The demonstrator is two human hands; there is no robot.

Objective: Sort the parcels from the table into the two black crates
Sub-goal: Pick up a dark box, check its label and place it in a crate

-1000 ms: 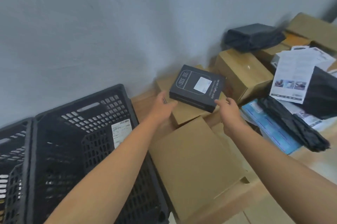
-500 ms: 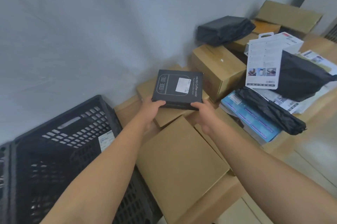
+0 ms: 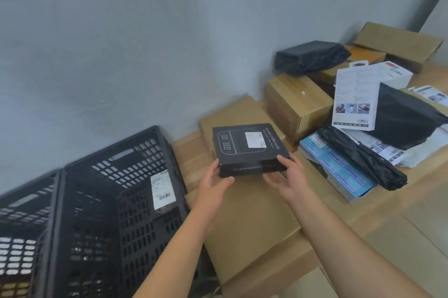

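A flat black box (image 3: 247,146) with a white label is lifted above the brown cartons on the wooden table (image 3: 417,181). My left hand (image 3: 213,185) grips its near left corner, thumb on the edge. My right hand (image 3: 286,176) grips its near right corner, thumb on top. Two black crates stand to the left: the nearer crate (image 3: 116,176) holds a dark parcel with a white shipping label (image 3: 163,188), and the far-left crate (image 3: 21,203) is partly cut off by the frame.
A large flat brown carton (image 3: 252,225) lies under my hands, another flat carton (image 3: 232,115) behind it. To the right are a brown box (image 3: 298,103), black bags (image 3: 310,56), a white product box (image 3: 356,99) and a blue box (image 3: 339,169). A grey wall stands behind.
Both hands took hold of the black box, lifted it off the flat carton and drew it nearer to me.
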